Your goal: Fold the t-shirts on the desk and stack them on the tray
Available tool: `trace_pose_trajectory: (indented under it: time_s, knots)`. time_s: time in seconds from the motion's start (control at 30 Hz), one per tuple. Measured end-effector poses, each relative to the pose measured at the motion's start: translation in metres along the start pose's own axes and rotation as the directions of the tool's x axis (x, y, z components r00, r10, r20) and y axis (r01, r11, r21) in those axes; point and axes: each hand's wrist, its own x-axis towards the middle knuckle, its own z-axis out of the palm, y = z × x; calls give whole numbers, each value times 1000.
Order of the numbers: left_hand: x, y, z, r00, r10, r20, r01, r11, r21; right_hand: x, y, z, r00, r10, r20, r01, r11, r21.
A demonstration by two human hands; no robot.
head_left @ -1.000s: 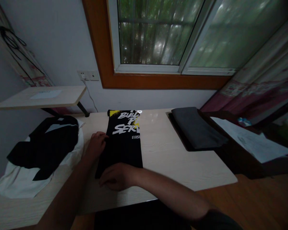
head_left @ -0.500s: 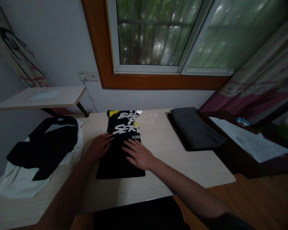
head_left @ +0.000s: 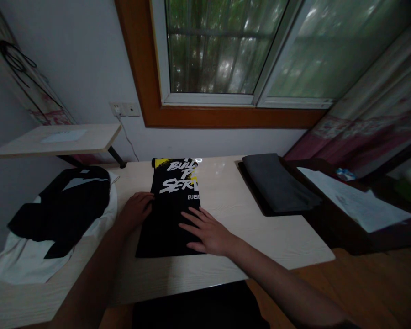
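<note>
Garment [head_left: 166, 228] was lying folded into a long strip on the table [head_left: 253, 219], black with white and yellow print [head_left: 180, 185] up at the far end, and its near end sat a little back from the table's front edge. Right hand [head_left: 210, 232] was palm down and wide open, fingers spread over the right side of it, pressing nothing into a grip as far as I could see. Half a second before, that hand was further up and more toward the middle, so it had slid back toward the near right corner; a second before, it was curled down at the near end. Left hand [head_left: 135, 210] was half closed, fingers bent and close together with the tips at the left edge, and I couldn't tell if it was pinching any fabric. Its fingers had reached further onto the top half a second earlier, so it had pulled back a bit. The garment itself pretty much stayed put. Black clothes [head_left: 78, 205] on a white cloth [head_left: 20, 262] sat off to the left, and a gray cloth [head_left: 281, 183] lay well over to the right, both unchanged.
</note>
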Motion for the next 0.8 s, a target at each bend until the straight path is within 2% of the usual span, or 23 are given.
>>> trace_pose_trajectory:
  time_s: [0.23,0.4,0.5,0.63,0.8]
  knots:
    - [-1,-1,-10,998,62,17,-62,998,-3,-4,-3,-8,1000,-9,-10,9,998,61]
    - [-1,7,-13,995,78,60,-79,997,12,-10,-4,-16,999,21,43,-26,992,127]
    - [-3,9,-11,997,46,64,-47,999,13,-13,-6,-22,997,11,73,-21,989,143]
    - [-7,10,-8,998,-4,59,8,997,-77,-14,-8,-28,997,-6,76,-6,986,164]
    - [-9,11,-10,996,-27,87,40,988,-150,-8,0,-24,999,-27,45,18,982,186]
